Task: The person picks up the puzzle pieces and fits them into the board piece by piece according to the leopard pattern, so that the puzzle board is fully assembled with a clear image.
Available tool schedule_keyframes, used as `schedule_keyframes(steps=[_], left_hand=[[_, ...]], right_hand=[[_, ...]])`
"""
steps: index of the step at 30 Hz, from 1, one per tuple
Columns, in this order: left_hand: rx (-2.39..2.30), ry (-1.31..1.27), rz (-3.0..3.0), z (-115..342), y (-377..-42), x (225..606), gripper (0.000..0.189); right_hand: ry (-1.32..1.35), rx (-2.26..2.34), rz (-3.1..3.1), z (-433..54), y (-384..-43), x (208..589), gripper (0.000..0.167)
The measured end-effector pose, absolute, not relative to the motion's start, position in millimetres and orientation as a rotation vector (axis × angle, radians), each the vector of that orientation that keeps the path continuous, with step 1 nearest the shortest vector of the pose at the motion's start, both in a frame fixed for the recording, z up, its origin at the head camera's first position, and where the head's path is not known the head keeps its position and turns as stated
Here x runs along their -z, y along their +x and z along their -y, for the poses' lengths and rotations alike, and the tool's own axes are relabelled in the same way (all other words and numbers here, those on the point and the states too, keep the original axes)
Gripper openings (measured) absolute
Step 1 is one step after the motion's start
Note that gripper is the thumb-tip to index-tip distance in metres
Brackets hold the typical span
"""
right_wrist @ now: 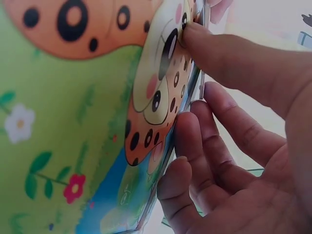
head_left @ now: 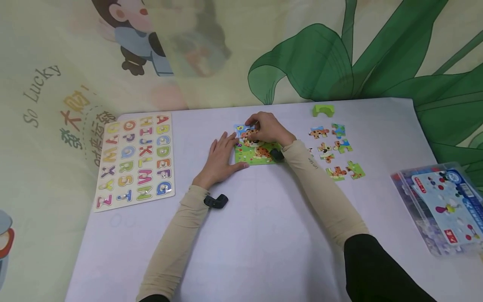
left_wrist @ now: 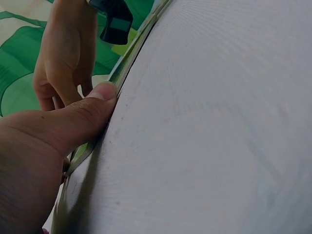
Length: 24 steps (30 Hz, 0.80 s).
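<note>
Puzzle board lies under right hand, fingers bent, cannot tell if pinching; left hand, fingers spread, should brace its edge against sideways push.

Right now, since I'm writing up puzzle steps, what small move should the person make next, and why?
Probably move the right hand to the loose puzzle pieces: they lie apart on the table, right of the picture board, while the left hand touches the board's edge.
</note>
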<state>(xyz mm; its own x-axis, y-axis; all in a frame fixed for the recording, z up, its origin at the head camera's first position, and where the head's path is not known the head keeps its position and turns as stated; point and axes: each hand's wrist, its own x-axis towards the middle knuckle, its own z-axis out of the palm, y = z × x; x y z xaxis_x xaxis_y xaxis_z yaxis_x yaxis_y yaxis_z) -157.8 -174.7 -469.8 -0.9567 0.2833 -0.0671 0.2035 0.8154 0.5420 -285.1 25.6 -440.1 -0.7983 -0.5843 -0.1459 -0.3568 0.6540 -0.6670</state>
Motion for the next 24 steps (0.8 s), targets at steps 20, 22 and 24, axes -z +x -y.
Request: schedule_keyframes(steps=[20,22,24], left_hand=[[-0.75,0.449,-2.854,174.8,-161.7,468.2,0.097],[-0.69,0.481,-2.869,176.6,-163.8,467.5,0.093],[-0.643,0.512,-2.883,178.3,-165.8,466.6,0.091]], right_hand=[[-0.797,0.899,-2.507,-31.1,-288.5,444.6,0.043],[-0.805,0.899,-2.5,-31.0,-288.8,444.4,0.043],[-0.817,0.907,-2.487,-31.4,-289.1,443.4,0.043]])
